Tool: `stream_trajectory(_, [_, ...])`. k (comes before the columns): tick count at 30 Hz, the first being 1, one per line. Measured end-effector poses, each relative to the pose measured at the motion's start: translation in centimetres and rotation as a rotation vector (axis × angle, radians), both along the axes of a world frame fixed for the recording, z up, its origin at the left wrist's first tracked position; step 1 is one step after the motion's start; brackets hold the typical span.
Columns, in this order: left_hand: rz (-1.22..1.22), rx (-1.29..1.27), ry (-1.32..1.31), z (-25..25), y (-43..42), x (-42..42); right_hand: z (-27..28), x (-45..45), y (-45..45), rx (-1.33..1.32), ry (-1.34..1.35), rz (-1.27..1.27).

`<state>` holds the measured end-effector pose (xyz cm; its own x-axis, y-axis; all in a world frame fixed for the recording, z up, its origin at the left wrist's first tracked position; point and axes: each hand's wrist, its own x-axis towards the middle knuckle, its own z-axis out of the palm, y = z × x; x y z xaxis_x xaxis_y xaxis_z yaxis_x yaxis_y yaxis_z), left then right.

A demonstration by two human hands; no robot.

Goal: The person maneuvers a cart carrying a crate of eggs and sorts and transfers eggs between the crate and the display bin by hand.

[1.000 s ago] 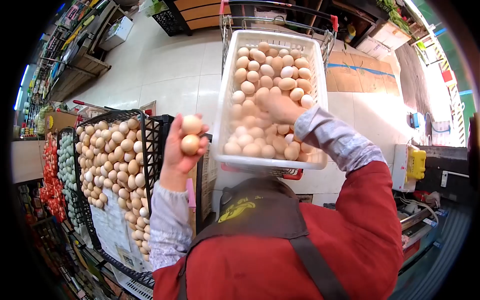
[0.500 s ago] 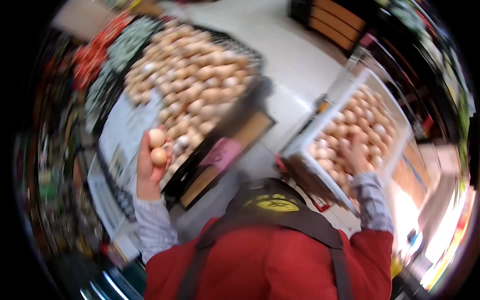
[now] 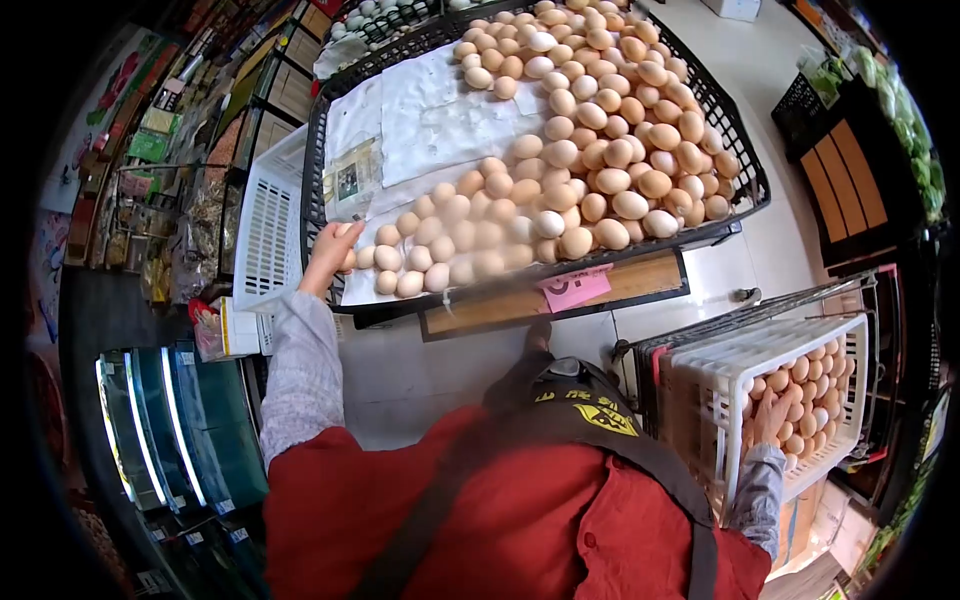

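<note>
At the near left corner of a black plastic crate [image 3: 311, 165], my left hand [image 3: 328, 255] is closed around an egg [image 3: 348, 262], partly hidden by the fingers. Beside it, brown eggs [image 3: 410, 284] lie in rows on white lining sheets [image 3: 450, 115]; a translucent smear blurs some of them. More eggs [image 3: 630, 205] are heaped at the crate's right side. Low on the right, my right hand [image 3: 770, 415] reaches into a white plastic basket [image 3: 708, 370] full of eggs [image 3: 815, 385]. Its fingers are bent down among them, gripping eggs whose number I cannot make out.
A pink price card [image 3: 577, 288] hangs on the crate's front. An empty-looking white basket [image 3: 270, 225] stands left of the crate. Wooden drawers [image 3: 845, 175] and green vegetables [image 3: 905, 120] are at the right. Teal glossy bins [image 3: 205, 430] stand low on the left.
The view has turned, and the crate now lies straight ahead. My left hand, which held two eggs palm up, has turned over and lowered to the crate's corner. My right hand stays in the basket.
</note>
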<state>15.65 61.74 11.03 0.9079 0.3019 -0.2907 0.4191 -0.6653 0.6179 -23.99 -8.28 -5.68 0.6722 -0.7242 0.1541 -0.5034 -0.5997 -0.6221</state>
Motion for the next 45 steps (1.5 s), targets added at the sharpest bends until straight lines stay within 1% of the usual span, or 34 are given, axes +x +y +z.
stream_trajectory(1, [-0.051, 0.017, 0.04, -0.7, 0.9, 0.6, 0.0, 0.2, -0.1, -0.007, 0.0, 0.009])
stream_trajectory(2, [-0.043, 0.01, 0.04, -1.5, 1.5, 1.3, 0.9, 0.4, 0.3, 0.105, 0.063, -0.055])
stream_trajectory(3, [-0.135, 0.15, 0.026, -2.3, 1.8, 2.1, 1.9, 1.0, 0.8, 0.217, 0.126, -0.121])
stream_trajectory(4, [-0.228, 0.29, 0.013, -3.0, 2.2, 2.8, 2.0, 1.3, 0.6, 0.207, 0.127, -0.115])
stream_trajectory(5, [-0.229, 0.352, 0.021, -3.0, 1.6, 3.1, 2.1, 1.4, 0.3, 0.22, 0.177, -0.132])
stream_trajectory(6, [-0.222, 0.34, 0.018, -3.2, 1.5, 3.5, 1.8, 1.4, 0.1, 0.23, 0.226, -0.15])
stream_trajectory(7, [-0.259, 0.424, 0.014, -3.4, 1.3, 3.9, 1.2, 1.4, 0.3, 0.179, 0.051, -0.104])
stream_trajectory(9, [-0.285, 0.545, -0.001, -3.2, 0.4, 4.3, 0.5, 1.1, 0.2, 0.157, 0.014, -0.091])
stream_trajectory(10, [-0.277, 0.53, -0.004, -2.6, -0.2, 4.6, 0.4, 1.1, -0.4, 0.151, -0.016, -0.082])
stream_trajectory(11, [-0.281, 0.475, 0.127, -1.3, -1.0, 4.7, 1.5, 1.3, 0.0, 0.218, 0.0, -0.073])
stream_trajectory(12, [-0.285, 0.419, 0.258, -0.7, -1.2, 4.9, 2.0, 1.2, -0.2, 0.174, 0.057, -0.071])
stream_trajectory(14, [-0.319, 0.399, 0.218, -2.8, 0.6, 6.1, 3.8, 0.8, 0.1, 0.045, 0.044, -0.126])
stream_trajectory(16, [-0.352, 0.386, 0.184, -3.8, 1.7, 6.5, 1.9, -2.2, -5.6, -0.088, 0.02, -0.185])
stream_trajectory(17, [-0.397, 0.358, 0.171, -3.9, 2.0, 6.4, 3.3, -2.2, -5.8, 0.073, -0.144, -0.206])
stream_trajectory(18, [-0.442, 0.333, 0.159, -4.0, 2.3, 6.3, 6.2, -2.0, -5.4, 0.068, -0.127, -0.262])
stream_trajectory(20, [-0.436, 0.286, 0.204, -4.1, 3.0, 6.2, 14.6, 0.6, -1.6, 0.064, -0.094, -0.373])
stream_trajectory(22, [-0.433, 0.243, 0.245, -3.3, 3.1, 5.9, 16.9, 3.7, -0.7, 0.266, -0.594, -0.201])
stream_trajectory(24, [-0.469, 0.434, 0.215, -1.5, 2.7, 4.9, 20.3, 8.5, 2.7, 0.529, -0.67, -0.049])
stream_trajectory(25, [-0.449, 0.446, 0.092, -1.2, 2.9, 4.1, 21.0, 10.8, 3.5, 0.464, -0.513, 0.132])
stream_trajectory(27, [-0.453, 0.398, 0.104, -1.2, 3.8, 3.0, 22.9, 17.0, 8.7, 0.534, -0.375, 0.373])
stream_trajectory(28, [-0.46, 0.352, 0.116, -1.2, 4.3, 2.4, 23.9, 20.6, 14.8, 0.672, -0.394, 0.438])
stream_trajectory(29, [-0.41, 0.173, 0.166, -0.2, 3.8, 1.5, 24.2, 23.5, 18.8, 0.744, -0.312, 0.575])
stream_trajectory(30, [-0.404, 0.171, 0.165, -0.3, 4.1, 1.0, 24.5, 26.0, 22.6, 0.764, -0.152, 0.635])
stream_trajectory(31, [-0.392, -0.027, 0.312, -0.4, 4.4, 0.6, 23.3, 28.4, 25.4, 0.864, -0.02, 0.755])
stream_trajectory(32, [-0.377, -0.228, 0.454, -0.6, 4.6, 0.2, 21.5, 31.3, 28.4, 0.694, 0.091, 1.001])
stream_trajectory(33, [-0.368, -0.294, 0.472, -1.3, 4.8, -0.2, 21.7, 33.3, 32.7, 0.809, 0.213, 1.112])
stream_trajectory(34, [-0.363, -0.297, 0.466, -2.0, 5.2, -0.4, 21.5, 35.3, 36.4, 0.653, 0.301, 1.277])
stream_trajectory(35, [-0.436, -0.284, 0.496, -2.7, 5.5, -0.4, 21.2, 37.3, 40.0, 0.492, 0.36, 1.442])
stream_trajectory(36, [-0.509, -0.271, 0.525, -3.1, 5.8, -0.5, 20.1, 39.2, 43.2, 0.116, 0.377, 1.578])
stream_trajectory(37, [-0.489, -0.244, 0.503, -3.0, 5.5, -0.9, 15.4, 40.5, 45.7, -0.009, 0.212, 1.628])
stream_trajectory(38, [-0.484, -0.25, 0.498, -2.9, 5.1, -1.2, 17.2, 40.9, 48.8, -0.192, 0.392, 1.601])
stream_trajectory(41, [-0.726, 0.001, 0.265, -2.8, 4.5, -2.1, 16.9, 42.4, 52.6, -0.28, 0.48, 1.653])
stream_trajectory(44, [-0.7, 0.022, 0.269, -2.1, 3.7, -2.6, 15.9, 43.3, 54.4, -0.307, 0.474, 1.687])
stream_trajectory(45, [-0.715, -0.018, 0.219, -1.9, 3.7, -2.8, 15.5, 43.6, 54.7, -0.311, 0.469, 1.693])
